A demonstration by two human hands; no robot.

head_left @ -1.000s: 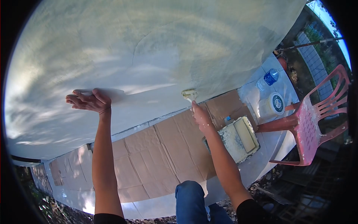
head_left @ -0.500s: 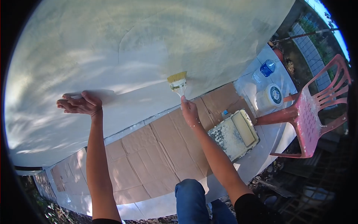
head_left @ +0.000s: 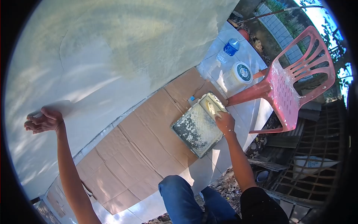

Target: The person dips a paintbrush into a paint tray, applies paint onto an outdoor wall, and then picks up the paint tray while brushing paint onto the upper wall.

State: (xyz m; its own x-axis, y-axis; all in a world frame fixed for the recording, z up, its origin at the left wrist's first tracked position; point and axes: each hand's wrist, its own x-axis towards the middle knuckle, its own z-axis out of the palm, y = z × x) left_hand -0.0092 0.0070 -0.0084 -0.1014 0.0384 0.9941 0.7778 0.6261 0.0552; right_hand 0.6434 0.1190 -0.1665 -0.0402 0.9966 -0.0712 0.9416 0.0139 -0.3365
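My left hand (head_left: 45, 120) rests against the pale wall (head_left: 126, 48), its fingers extended and apart, holding nothing. Over the paint tray (head_left: 199, 130), my right hand (head_left: 225, 123) grips a paintbrush (head_left: 211, 108). The brush's head is down in the tray's paint well, and most of its handle is hidden by my fingers. Dried paint covers part of the tray's dark ridged slope. A sheet of cardboard (head_left: 145, 128) lies under part of the tray, along the foot of the wall.
Beyond the tray stand a white lidded tub (head_left: 238, 76) and a clear bottle with a blue label (head_left: 231, 47). A paint-spattered red plastic chair (head_left: 285, 91) is on the right, one leg close to the tray. Tiles edge the cardboard; a bamboo lattice (head_left: 309, 171) lies lower right.
My right hand has brought the paintbrush from the wall down into the tray's well. My left hand remains on the wall. The view has swung to the right.
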